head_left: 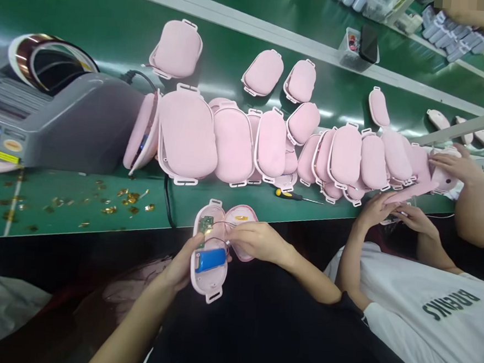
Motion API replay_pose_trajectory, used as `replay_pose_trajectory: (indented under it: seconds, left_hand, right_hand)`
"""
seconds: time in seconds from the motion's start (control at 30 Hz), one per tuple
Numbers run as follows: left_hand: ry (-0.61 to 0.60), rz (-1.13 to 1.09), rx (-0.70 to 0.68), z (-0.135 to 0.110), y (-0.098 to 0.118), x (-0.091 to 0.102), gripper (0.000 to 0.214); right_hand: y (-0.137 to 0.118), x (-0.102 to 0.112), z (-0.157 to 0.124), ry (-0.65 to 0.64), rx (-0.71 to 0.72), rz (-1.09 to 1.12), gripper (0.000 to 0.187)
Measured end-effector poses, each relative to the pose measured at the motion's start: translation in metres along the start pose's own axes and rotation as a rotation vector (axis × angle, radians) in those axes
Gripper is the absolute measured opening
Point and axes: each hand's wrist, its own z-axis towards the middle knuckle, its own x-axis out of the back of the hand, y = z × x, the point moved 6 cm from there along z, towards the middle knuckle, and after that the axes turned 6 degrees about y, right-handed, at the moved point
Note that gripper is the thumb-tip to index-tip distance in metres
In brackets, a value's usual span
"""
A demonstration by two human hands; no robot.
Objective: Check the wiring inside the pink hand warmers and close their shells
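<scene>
My left hand grips an open pink shell half from below, just in front of the table's near edge. Inside it lie a blue battery and a small green circuit board. My right hand is closed on the second pink shell half, which sits beside the first and is joined to it by thin wires.
Several closed pink cases lie in a row on the green belt. A grey tape dispenser stands at the left, with gold tape scraps before it. A yellow-handled screwdriver lies near the edge. A co-worker's hands handle cases at the right.
</scene>
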Motion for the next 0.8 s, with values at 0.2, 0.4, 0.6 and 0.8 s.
replay_pose_trajectory:
  seconds: [0.2, 0.4, 0.6, 0.8]
  left_hand:
    - [-0.024, -0.032, 0.009, 0.002, 0.001, -0.006, 0.071]
    - [-0.043, -0.032, 0.005, 0.0, 0.001, -0.004, 0.069]
    - [-0.05, -0.026, 0.007, -0.004, 0.0, -0.005, 0.068]
    - [-0.033, -0.029, 0.026, -0.003, -0.004, -0.004, 0.071]
  right_hand:
    - [0.003, -0.02, 0.017, 0.064, -0.106, -0.121, 0.019]
    - [-0.002, -0.018, 0.025, 0.048, -0.088, -0.171, 0.02]
    - [-0.003, -0.021, 0.026, 0.037, -0.066, -0.153, 0.024]
    - [-0.002, -0.021, 0.028, 0.032, -0.085, -0.153, 0.025]
